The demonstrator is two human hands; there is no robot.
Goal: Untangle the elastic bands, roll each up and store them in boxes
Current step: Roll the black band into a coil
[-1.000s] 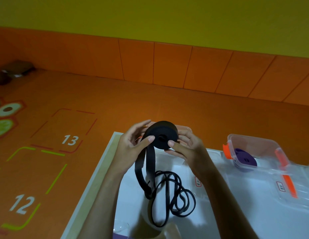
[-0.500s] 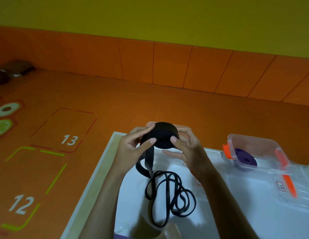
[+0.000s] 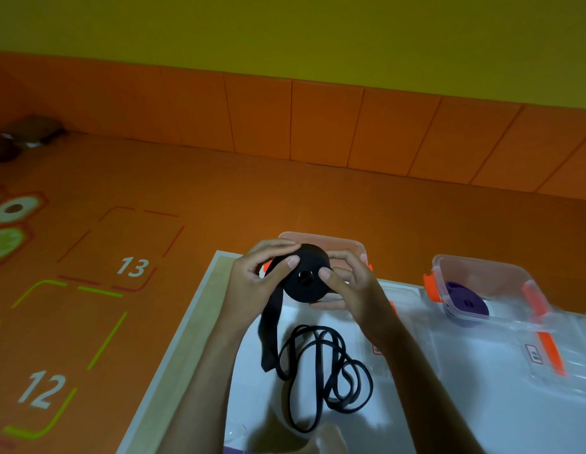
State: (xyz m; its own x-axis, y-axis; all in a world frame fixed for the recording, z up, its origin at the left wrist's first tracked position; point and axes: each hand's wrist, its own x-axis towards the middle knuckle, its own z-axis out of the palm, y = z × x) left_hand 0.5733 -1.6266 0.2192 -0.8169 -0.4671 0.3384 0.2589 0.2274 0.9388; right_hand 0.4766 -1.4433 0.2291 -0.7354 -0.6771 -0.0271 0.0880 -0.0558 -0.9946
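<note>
The left hand (image 3: 252, 285) and right hand (image 3: 353, 291) pinch a black band roll (image 3: 306, 281) above the white table (image 3: 367, 430), thumbs bracing its face, likely against uncoiling (its tail (image 3: 270, 326) hangs unwound); an open box (image 3: 344, 240) waits just behind.

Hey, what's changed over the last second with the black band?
The black roll has sunk slightly between the left hand and right hand, which still grip it. Its hanging tail rose, then dropped again, ending left of the thin black band tangle. Tangle, purple roll in its box unchanged.
</note>
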